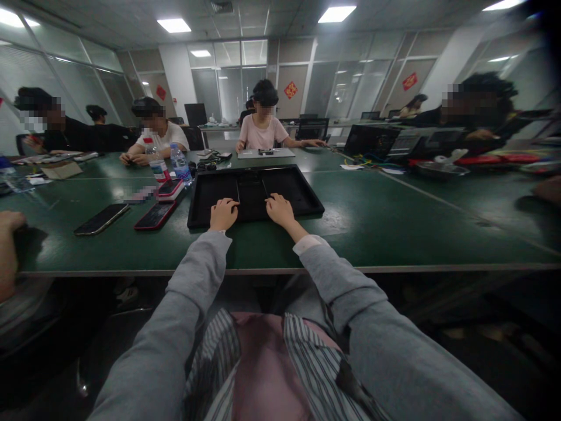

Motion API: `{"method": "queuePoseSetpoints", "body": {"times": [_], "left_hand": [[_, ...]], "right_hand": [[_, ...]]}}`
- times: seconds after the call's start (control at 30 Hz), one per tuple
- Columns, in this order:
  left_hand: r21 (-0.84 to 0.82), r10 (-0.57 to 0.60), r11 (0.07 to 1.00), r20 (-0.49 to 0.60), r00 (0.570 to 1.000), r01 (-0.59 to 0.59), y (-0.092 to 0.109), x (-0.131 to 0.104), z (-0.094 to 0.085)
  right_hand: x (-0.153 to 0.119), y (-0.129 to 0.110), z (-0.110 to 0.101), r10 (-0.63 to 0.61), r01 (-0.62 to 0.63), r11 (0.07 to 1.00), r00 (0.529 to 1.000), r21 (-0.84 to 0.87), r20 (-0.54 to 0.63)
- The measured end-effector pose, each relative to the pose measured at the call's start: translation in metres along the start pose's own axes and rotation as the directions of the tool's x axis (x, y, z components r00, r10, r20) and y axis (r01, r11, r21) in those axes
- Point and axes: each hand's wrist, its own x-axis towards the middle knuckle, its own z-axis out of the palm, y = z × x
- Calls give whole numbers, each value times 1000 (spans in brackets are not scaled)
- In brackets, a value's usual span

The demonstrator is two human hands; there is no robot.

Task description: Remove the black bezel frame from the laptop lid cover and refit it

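The fingers of the left hand [223, 214] and right hand [281, 209] are half curled; whether the thin strips [238, 190] are pinched cannot be told. Both strips are set inside the black tray [300, 190], laid on the green table [372, 228]; what remains cannot be judged. Both forearms [344, 275] are stretched forward.

the room is dim and cool-toned, lit from above by rectangular ceiling panels [337, 14] that burn out to white and leave hazy glare on the green tabletop [394, 216], while the floor area below falls near black and the shallow black tray [298, 190] shows little inner detail. wide-angle distortion makes the glass partitions [76, 88] lean outward, the far right smears into blur, and darkness swallows the upper right corner. blocky pixelation masks several patches, including one beside the red-edged phone [155, 215].
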Motion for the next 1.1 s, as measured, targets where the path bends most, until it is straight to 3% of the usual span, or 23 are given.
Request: {"method": "queuePoseSetpoints", "body": {"times": [1.1], "left_hand": [[-5,10,1000,-13,1000,-11,-2,1,3]], "right_hand": [[-1,-1,-2,7,-7,1000,1000,15,13]]}}
